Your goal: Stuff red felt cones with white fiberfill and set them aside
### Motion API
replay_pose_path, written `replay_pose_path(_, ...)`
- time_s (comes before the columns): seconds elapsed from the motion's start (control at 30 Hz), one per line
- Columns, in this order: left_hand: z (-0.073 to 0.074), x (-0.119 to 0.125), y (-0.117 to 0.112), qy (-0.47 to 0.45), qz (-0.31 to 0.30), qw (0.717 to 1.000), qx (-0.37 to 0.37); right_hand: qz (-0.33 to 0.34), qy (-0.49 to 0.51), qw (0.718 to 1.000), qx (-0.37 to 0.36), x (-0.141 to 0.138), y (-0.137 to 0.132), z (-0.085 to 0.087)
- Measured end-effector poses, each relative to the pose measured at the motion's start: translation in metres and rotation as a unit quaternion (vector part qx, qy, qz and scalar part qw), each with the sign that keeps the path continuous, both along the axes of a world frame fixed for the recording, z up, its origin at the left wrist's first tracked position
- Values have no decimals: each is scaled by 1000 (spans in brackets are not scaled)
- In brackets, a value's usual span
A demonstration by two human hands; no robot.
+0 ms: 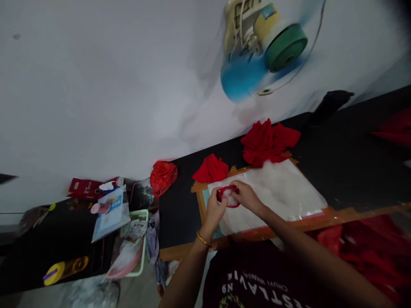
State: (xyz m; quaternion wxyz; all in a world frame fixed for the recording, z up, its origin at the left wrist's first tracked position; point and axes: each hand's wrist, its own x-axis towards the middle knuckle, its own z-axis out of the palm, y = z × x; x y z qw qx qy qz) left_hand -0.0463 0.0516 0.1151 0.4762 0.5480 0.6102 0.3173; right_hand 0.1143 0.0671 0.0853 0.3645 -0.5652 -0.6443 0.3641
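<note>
Between my hands is a small red fabric piece (pixel 235 205), its opening facing up and white fluffy stuffing (pixel 228 197) showing inside. My left hand (pixel 216 207), with a gold bangle at the wrist, grips its left edge. The fingers of my right hand (pixel 246 195) are closed on the right edge, by the stuffing. Both are just above a white sheet (pixel 247 221) taped to the black table. A loose white heap of stuffing (pixel 278 182) lies on the sheet to the right. Behind it are a small red fabric pile (pixel 212 168) and a larger red fabric pile (pixel 268 142).
A wall fan (pixel 285 47) with blurred blue blades hangs above the black table (pixel 346 171). At the table's left end sits a red plastic bag (pixel 163 176). Further left are a green-rimmed basket (pixel 143 248) and a yellow-lidded bottle (pixel 54 273). Red cloth (pixel 369 252) lies below at right.
</note>
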Motion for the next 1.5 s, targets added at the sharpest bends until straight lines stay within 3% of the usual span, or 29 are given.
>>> replay_pose_path(0.13,1,1,2,-28,10,998,-48,-21,1,1000,12,-1,2,-2)
replay_pose_path(0.4,-18,-5,14,136,17,990,36,-19,18,1000,-11,-1,6,-4)
replay_pose_path(0.53,-17,-6,12,157,19,986,48,41,10,999,-8,3,1,1)
replay_pose_path(0.67,-15,-1,9,128,4,991,49,63,-62,996,-18,-5,-3,6)
replay_pose_path(0.9,-6,-3,8,130,-19,989,67,84,-106,990,-31,-14,5,-4)
replay_pose_path(1.0,-9,-7,4,54,6,998,17,82,-74,994,-18,-10,5,-4)
replay_pose_path(1.07,-12,-11,2,-63,72,994,-45,71,-45,996,8,-6,3,0)
replay_pose_path(1.17,-14,-19,2,-249,162,941,-164,71,-26,996,50,-4,-1,10)
replay_pose_path(1.27,-15,-20,8,-340,134,892,-268,121,-31,989,77,-7,-5,22)
replay_pose_path(1.37,-16,-13,16,-347,114,894,-260,159,-26,981,111,-8,-12,31)
replay_pose_path(1.5,-13,-4,22,-373,152,893,-201,33,16,989,144,3,-34,35)
